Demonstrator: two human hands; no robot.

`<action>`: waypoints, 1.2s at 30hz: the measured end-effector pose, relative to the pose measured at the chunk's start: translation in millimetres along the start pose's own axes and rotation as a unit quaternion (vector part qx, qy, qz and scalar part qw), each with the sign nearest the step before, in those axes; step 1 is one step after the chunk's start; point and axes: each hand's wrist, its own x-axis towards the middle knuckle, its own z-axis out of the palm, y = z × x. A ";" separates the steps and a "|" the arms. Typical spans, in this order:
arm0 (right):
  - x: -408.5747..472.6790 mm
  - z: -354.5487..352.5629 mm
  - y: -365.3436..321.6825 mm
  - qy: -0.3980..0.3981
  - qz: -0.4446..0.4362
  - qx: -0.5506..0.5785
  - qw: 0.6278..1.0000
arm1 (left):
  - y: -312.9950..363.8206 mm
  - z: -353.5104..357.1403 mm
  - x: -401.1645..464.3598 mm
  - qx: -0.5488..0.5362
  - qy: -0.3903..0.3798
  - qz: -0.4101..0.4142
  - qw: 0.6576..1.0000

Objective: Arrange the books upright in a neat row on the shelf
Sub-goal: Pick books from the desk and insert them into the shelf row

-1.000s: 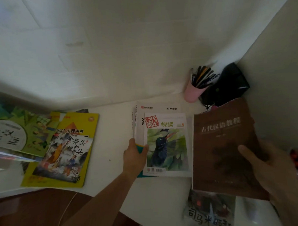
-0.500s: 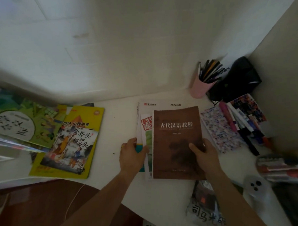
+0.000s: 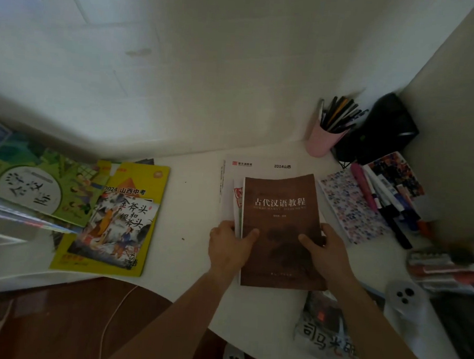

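Observation:
A brown book (image 3: 280,208) lies flat on top of a small stack on the white desk (image 3: 193,218); under it show a white workbook (image 3: 258,165) and the edge of a picture magazine (image 3: 237,198). My left hand (image 3: 231,247) grips the stack's left edge, thumb on the brown cover. My right hand (image 3: 327,254) holds the brown book's right edge, thumb on the cover. At the left lie a yellow workbook (image 3: 143,180), a picture storybook (image 3: 117,228) on it, and a green book (image 3: 32,186).
A pink pen cup (image 3: 323,139) and a black object (image 3: 382,131) stand in the back right corner. A floral notebook (image 3: 348,206), pens (image 3: 376,196) and a further book (image 3: 327,329) near the front edge crowd the right side. A white cable (image 3: 113,315) hangs below the desk.
My right hand brought the brown book from the right and laid it on the stack, covering the bird magazine. My left hand shifted so its thumb lies on the brown cover.

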 end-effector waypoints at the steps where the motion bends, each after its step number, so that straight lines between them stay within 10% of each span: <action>1: -2.0 0.0 -0.1 0.006 -0.006 0.006 1.000 | -3.3 0.3 0.5 -0.009 -0.017 0.005 1.000; 9: -58.3 -19.9 -18.0 0.005 -0.050 0.191 0.980 | -22.2 -38.7 -30.2 -0.293 -0.181 0.073 0.936; 36: -145.2 -9.4 -85.3 -0.167 -0.134 0.081 0.974 | -38.9 -119.6 -100.5 -0.176 -0.076 0.192 0.963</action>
